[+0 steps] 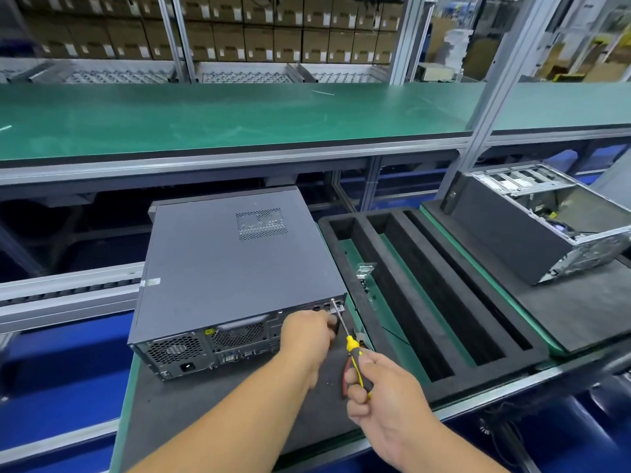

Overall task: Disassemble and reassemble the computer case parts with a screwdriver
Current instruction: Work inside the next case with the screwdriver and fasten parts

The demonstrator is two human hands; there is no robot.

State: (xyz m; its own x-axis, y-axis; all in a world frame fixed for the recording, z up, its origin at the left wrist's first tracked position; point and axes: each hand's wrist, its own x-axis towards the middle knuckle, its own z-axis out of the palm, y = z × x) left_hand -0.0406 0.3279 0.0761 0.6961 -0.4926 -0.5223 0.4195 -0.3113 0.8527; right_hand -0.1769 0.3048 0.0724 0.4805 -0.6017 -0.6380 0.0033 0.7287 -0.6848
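A screwdriver (355, 361) is gripped in the right hand (386, 404), its tip set at the case's (235, 264) rear top corner. Just left, the case's rear is held by the left hand (307, 332). Pliers (346, 377) lie beneath the right hand.

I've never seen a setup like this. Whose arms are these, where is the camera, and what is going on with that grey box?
No robot here: a person wears the camera on their head, so you look down at their own arms. The grey box is a closed computer case lying on a dark mat. The right hand grips a yellow-and-black screwdriver, its tip at the case's rear corner. The left hand rests against the case's back beside it. To the right lie a black foam tray with long slots and a second, opened case.
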